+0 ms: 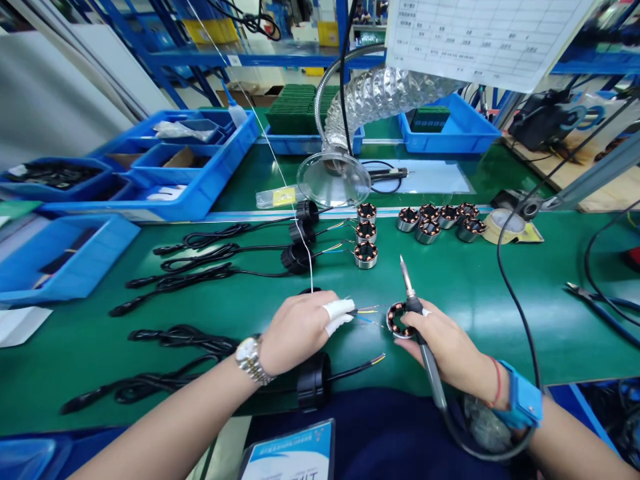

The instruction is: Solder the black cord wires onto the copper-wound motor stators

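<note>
My left hand, with white finger covers, pinches the end of a black cable, whose thin coloured wires point right. A strand of solder wire runs down to this hand from above. My right hand holds a soldering iron, its tip pointing up and away. The same hand's fingers hold a copper-wound stator ring, close to the wire ends. Whether wires and ring touch is too small to tell. Below my left hand lies a black round cap with a cable through it.
Three wired stators and several loose ones stand behind my hands. Black cables lie left. A clear fume hood hangs centrally. Pliers lie right; blue bins stand at the back left.
</note>
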### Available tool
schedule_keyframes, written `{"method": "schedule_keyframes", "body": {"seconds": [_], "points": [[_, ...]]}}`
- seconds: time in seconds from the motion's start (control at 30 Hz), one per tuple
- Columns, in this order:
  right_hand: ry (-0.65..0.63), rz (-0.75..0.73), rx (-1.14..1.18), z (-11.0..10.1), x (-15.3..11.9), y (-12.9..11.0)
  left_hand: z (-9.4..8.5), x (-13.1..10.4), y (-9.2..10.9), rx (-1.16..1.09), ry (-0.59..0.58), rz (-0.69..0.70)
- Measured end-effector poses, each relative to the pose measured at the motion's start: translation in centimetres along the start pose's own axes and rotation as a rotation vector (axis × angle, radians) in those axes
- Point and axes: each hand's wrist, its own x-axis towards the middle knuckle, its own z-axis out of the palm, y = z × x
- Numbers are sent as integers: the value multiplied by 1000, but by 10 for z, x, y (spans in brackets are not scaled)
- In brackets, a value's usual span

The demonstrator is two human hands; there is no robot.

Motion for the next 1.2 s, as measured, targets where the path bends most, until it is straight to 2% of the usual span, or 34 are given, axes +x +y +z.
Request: {"method": "schedule_keyframes", "body": {"seconds": [0.1,0.2,0.3,0.4,0.5,0.63,0.7,0.8,0.93,1.2], "points": [[4,0,-42,15,-9,19,22,0,4,29,16,36],[64,16,7,14,-13,20,23,1,5,-49,-10,-2],[168,49,111,-2,-14,8,10,2,4,-181,-21,-35],[210,122,185,-24,-14,-1,-1,2,9,-276,5,-168],[292,215,280,-41,-11,2,0,5,16,-299,27,-279],[463,421,586,-46,7,15,8,12,25,-276,51,-258],[438,523,704,-44,19,20,11,17,29,-288,62,-223],[326,612,821,-39,34,24,15,22,33,-334,30,-199],[250,650,899,-36,42,25,16,23,31,-383,-3,-217],[209,675,944,-34,45,28,17,21,28,-427,-23,-220]]}}
